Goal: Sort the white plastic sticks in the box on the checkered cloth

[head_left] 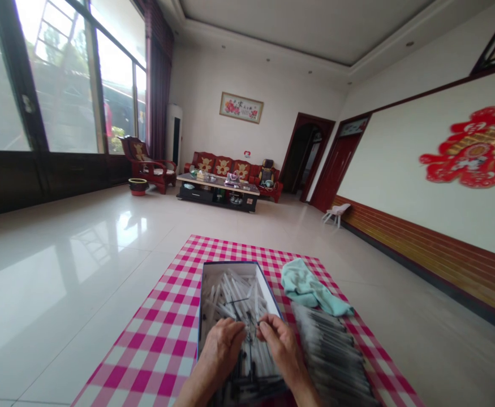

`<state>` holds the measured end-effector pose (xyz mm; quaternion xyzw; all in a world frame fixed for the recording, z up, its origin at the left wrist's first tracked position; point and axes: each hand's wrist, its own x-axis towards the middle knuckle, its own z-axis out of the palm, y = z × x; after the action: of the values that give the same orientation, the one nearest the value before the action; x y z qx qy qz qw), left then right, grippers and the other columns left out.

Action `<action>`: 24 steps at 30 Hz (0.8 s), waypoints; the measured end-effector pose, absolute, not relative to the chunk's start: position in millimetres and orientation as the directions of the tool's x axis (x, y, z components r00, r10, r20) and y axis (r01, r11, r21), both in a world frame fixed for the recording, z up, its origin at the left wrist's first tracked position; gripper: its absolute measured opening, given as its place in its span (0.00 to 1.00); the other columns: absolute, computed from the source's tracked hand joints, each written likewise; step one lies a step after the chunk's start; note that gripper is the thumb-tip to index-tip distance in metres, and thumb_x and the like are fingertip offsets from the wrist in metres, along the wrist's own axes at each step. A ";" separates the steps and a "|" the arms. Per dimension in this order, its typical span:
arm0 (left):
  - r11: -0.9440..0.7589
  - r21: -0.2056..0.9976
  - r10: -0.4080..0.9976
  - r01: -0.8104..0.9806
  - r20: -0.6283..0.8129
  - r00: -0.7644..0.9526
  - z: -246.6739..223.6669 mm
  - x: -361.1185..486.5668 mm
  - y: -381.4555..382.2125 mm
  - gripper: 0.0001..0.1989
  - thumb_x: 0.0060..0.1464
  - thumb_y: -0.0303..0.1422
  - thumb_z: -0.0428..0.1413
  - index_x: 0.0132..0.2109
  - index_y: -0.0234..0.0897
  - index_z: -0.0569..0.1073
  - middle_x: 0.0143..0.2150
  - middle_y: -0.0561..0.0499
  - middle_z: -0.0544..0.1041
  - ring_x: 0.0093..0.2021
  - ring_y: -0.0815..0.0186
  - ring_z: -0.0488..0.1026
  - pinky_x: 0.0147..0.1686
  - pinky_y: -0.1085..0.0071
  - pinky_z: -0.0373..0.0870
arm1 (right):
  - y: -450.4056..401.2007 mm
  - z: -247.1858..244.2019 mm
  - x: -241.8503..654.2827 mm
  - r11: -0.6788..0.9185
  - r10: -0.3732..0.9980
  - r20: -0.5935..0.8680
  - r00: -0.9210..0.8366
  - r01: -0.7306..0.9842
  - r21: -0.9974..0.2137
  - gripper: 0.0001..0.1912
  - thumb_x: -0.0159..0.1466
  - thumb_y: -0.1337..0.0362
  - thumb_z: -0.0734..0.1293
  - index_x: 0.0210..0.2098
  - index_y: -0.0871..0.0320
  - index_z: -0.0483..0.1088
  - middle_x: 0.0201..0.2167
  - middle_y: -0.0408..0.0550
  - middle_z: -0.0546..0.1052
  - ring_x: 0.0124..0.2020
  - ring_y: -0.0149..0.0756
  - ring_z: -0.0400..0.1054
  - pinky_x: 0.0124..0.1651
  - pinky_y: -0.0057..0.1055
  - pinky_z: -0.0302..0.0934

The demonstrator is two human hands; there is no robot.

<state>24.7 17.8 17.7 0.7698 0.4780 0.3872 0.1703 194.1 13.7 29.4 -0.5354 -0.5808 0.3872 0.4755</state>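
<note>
My left hand (224, 345) and my right hand (279, 345) hang over an open cardboard box (241, 265) full of loose white plastic tubes (230, 302), with dark pieces among them near the front. The fingertips of my right hand pinch a thin dark piece (252, 329), which is too small and blurred to name. My left fingers sit close beside it. A blurred row of dark-and-white tubes (332, 356) lies on the pink checked cloth (145, 353) right of the box. Above that row lies a crumpled pale teal towel (310, 288).
The checked cloth lies on a glossy tiled floor. Far ahead stand a low coffee table (217, 191), a red wooden sofa (226, 165) and an armchair (147, 164). A small white stool (336, 213) stands by the right wall, and large windows line the left.
</note>
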 end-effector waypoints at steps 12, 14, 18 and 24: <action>-0.377 0.784 0.910 0.493 0.411 0.042 16.8 17.3 22.9 0.11 0.57 0.32 0.49 0.37 0.38 0.76 0.28 0.53 0.77 0.29 0.69 0.73 0.29 0.79 0.64 | 18.0 16.4 190.4 0.111 0.994 0.075 -0.082 0.775 -0.622 0.15 0.48 0.76 0.59 0.27 0.58 0.75 0.26 0.47 0.78 0.31 0.36 0.70 0.36 0.27 0.58; -0.367 0.801 0.916 0.474 0.401 0.031 17.9 17.1 22.1 0.11 0.57 0.32 0.49 0.37 0.38 0.76 0.28 0.53 0.77 0.29 0.69 0.73 0.29 0.79 0.64 | 17.8 15.4 192.7 0.122 0.992 0.086 -0.088 0.797 -0.592 0.17 0.47 0.77 0.59 0.29 0.58 0.75 0.30 0.49 0.78 0.34 0.37 0.71 0.38 0.28 0.58; -0.359 0.812 0.918 0.460 0.397 0.017 18.5 17.3 21.6 0.11 0.56 0.33 0.49 0.37 0.37 0.76 0.28 0.52 0.77 0.30 0.69 0.74 0.29 0.79 0.65 | 15.2 14.6 197.7 0.151 0.988 0.049 -0.149 0.812 -0.564 0.15 0.45 0.76 0.60 0.24 0.57 0.76 0.26 0.48 0.78 0.31 0.37 0.71 0.35 0.28 0.58; -0.364 0.814 0.914 0.453 0.405 0.007 16.1 18.0 23.0 0.10 0.56 0.32 0.50 0.38 0.38 0.76 0.29 0.52 0.79 0.30 0.68 0.75 0.30 0.79 0.66 | 10.0 15.2 197.2 0.132 0.983 -0.018 -0.180 0.782 -0.608 0.15 0.42 0.76 0.61 0.20 0.55 0.76 0.19 0.44 0.77 0.24 0.36 0.69 0.29 0.27 0.55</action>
<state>18.0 23.0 16.1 0.6685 0.5112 0.4849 0.2381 197.2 10.0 15.2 -0.6085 -0.7256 0.2523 0.1991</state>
